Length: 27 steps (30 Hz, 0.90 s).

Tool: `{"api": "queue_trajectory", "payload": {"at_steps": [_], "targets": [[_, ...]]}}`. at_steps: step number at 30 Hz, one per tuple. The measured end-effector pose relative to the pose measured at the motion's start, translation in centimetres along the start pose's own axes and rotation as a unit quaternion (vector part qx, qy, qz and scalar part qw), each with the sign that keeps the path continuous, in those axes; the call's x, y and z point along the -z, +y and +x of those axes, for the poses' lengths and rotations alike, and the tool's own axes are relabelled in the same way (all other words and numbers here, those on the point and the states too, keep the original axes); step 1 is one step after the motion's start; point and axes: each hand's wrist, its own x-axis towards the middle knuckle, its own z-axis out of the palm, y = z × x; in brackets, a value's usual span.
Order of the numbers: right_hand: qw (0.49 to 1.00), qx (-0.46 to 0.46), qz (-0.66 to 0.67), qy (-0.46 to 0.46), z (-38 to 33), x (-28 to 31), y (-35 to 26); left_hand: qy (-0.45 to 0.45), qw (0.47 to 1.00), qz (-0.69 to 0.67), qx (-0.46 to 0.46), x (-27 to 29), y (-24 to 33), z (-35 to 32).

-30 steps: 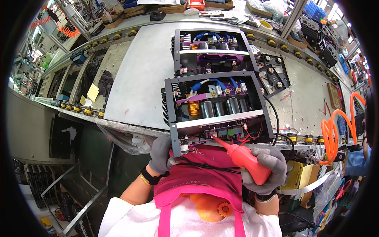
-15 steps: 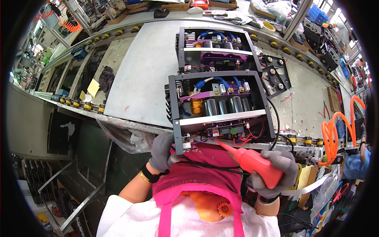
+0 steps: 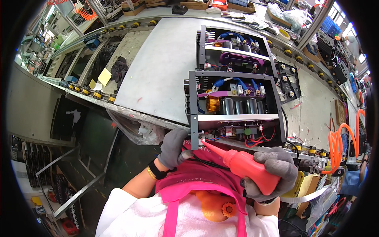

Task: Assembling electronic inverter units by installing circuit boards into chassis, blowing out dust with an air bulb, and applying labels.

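A red squeeze bottle [image 3: 254, 172] with a long pointed nozzle is in my gloved right hand [image 3: 276, 170], the fingers wrapped round its body. Its tip reaches a small white connector [image 3: 200, 139] inside the near left corner of an open black electronics case [image 3: 194, 106]. My gloved left hand [image 3: 173, 148] is closed at that same corner, beside the front edge. Inside the case are a copper coil [image 3: 212, 103], several dark capacitors [image 3: 227, 106], blue cables and red wires. Black cables [image 3: 213, 162] run below it, across my apron.
A second open case [image 3: 237, 49] stands just behind. Black plates with terminals [image 3: 290, 81] lie to its right. A pale board [image 3: 158, 71] covers the bench's left part. Rollers [image 3: 299, 59] line the bench edges. An orange coiled hose [image 3: 335, 146] hangs at right.
The bottle's nozzle has moved left along the case, from its front middle to the near left corner. The whole view has shifted, so the bench appears further right. My left hand stays by the corner.
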Motion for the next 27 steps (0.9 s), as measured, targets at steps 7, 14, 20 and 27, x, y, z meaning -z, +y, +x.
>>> {"api": "queue_trajectory", "payload": {"at_steps": [7, 14, 20, 27], "targets": [[1.0, -0.002, -0.008, -0.002, -0.3, 0.3, -0.5, 0.038, 0.998, 0.001, -0.048, -0.4, -0.4, 0.0], [0.986, 0.137, -0.088, -0.042, -2.6, 0.6, -1.7, 0.04, 0.997, 0.024, -0.06, -0.2, 0.3, 0.7], [0.975, 0.156, -0.11, 0.111, -5.0, 1.0, 0.5, 0.04, 0.998, -0.037, -0.037, 1.5, 4.3, 2.9], [0.99, 0.08, 0.031, 0.108, -5.4, 1.6, 0.6, 0.015, 0.969, -0.221, 0.109, 1.8, 6.2, 3.7]]}}
